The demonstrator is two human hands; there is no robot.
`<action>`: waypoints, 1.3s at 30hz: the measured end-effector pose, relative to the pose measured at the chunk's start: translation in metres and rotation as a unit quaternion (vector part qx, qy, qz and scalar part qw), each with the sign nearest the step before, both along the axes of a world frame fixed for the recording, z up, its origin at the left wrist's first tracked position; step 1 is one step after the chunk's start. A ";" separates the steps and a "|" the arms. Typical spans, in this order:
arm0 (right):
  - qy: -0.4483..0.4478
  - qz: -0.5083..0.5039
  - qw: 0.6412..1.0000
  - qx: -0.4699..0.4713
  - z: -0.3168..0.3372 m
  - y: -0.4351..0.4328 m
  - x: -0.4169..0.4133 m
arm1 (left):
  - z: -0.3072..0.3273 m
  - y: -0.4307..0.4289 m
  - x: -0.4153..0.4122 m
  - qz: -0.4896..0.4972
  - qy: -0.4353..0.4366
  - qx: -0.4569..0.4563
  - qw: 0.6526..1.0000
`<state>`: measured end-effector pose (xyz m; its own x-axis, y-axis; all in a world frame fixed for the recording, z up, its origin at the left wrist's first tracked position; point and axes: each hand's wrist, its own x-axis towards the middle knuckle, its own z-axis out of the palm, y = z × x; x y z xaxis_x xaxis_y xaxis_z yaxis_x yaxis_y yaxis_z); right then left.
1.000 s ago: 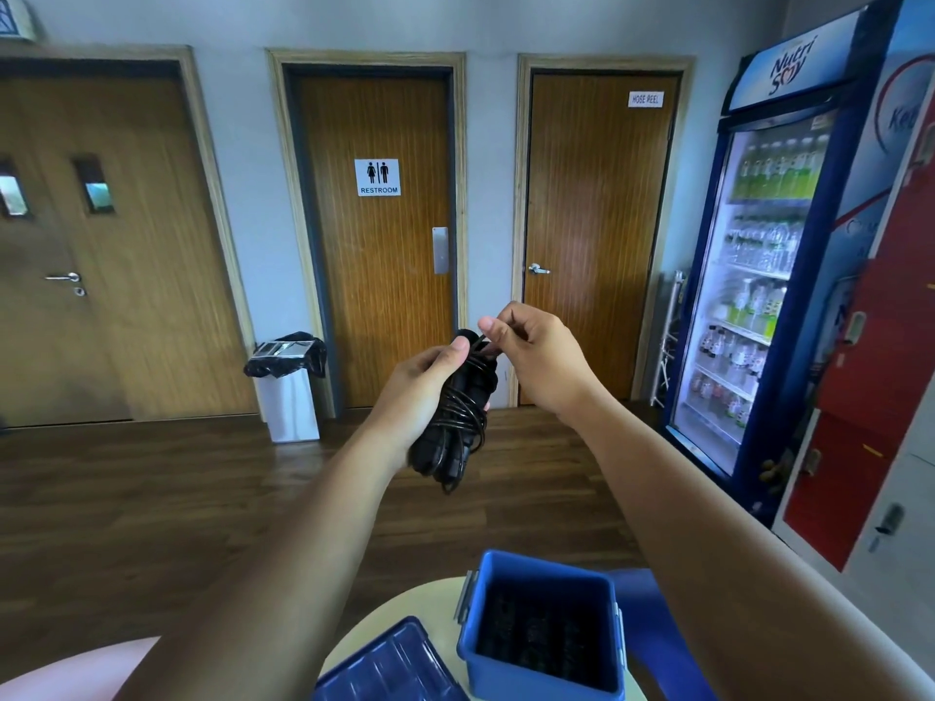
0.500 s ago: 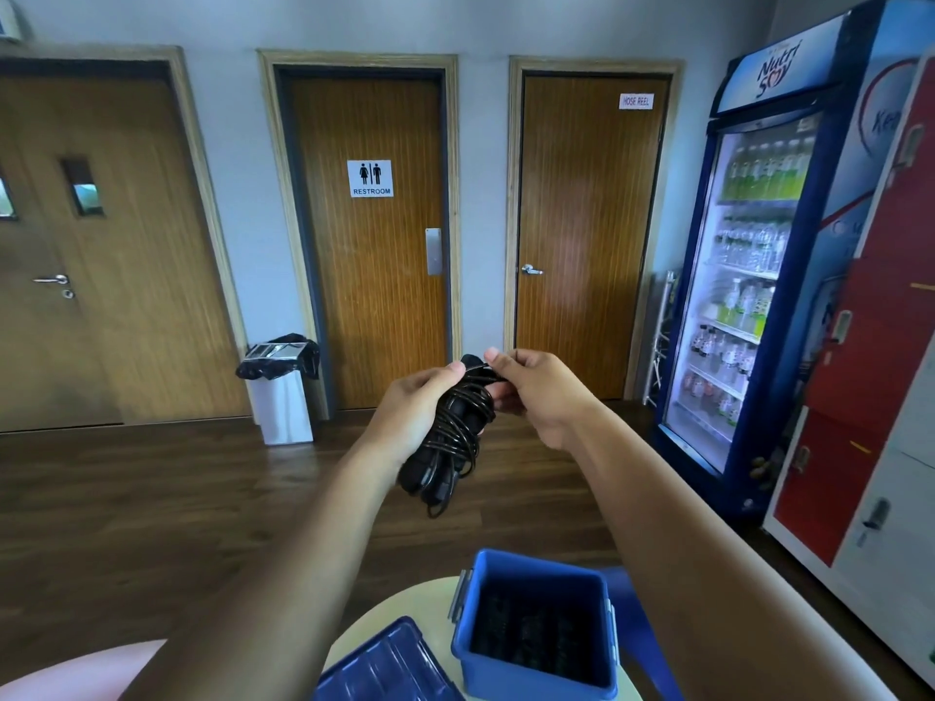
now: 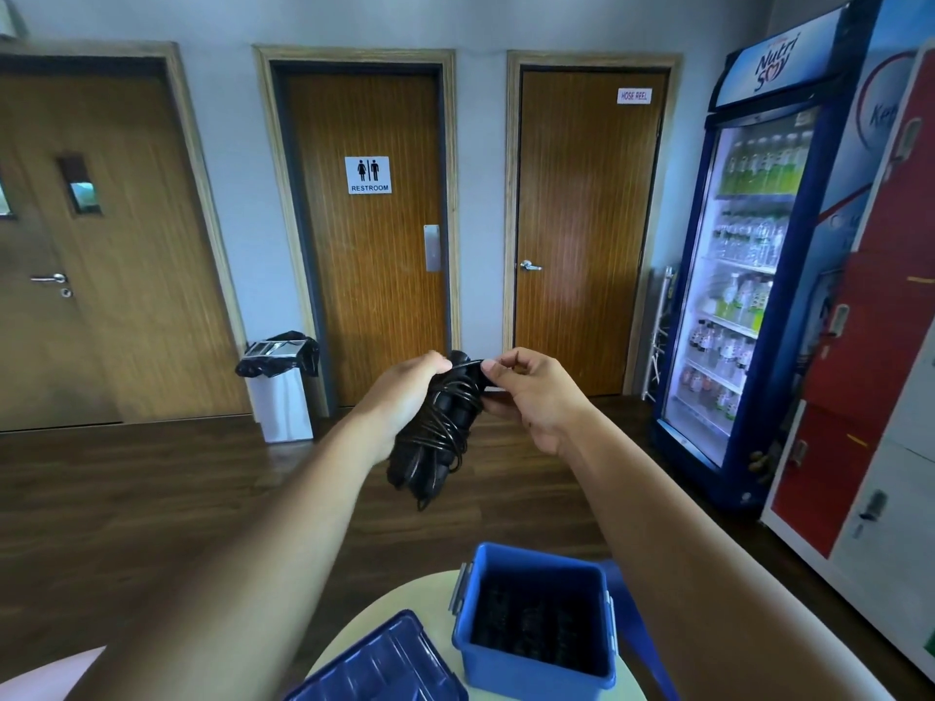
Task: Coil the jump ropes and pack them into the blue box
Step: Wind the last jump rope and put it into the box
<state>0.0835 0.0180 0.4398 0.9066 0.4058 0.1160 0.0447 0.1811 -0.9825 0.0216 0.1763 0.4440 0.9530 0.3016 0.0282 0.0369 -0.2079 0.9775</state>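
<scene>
While the hands dropped a little, the last of the cord was being tucked in.

Compared with a second before, the right hand (image 3: 536, 402) had come off its raised pull and sat at 3 o'clock of the bundle's top, thumb and forefinger pinching the loose cord end. The left hand (image 3: 405, 397) was curled round the upper part of the black jump rope (image 3: 440, 437), which hung from its palm toward 5 o'clock, wound tight with only a short loop dangling. That suggested the coiling was nearly done. The blue box (image 3: 526, 672) stood open at 5 o'clock below the bundle, dark coils already inside, its lid (image 3: 384, 665) at 7 o'clock on the table (image 3: 425, 594).
</scene>
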 end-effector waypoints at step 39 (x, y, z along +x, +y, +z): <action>0.090 0.069 0.993 -0.015 0.016 -0.009 -0.005 | 0.026 -0.023 -0.002 0.070 -0.174 0.142 0.972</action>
<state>0.0786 0.0089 0.4559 0.8469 0.5286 -0.0577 -0.1562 0.1437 -0.9772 0.0192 0.1535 0.4699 0.8214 0.3596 0.4426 -0.2385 -0.4883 0.8395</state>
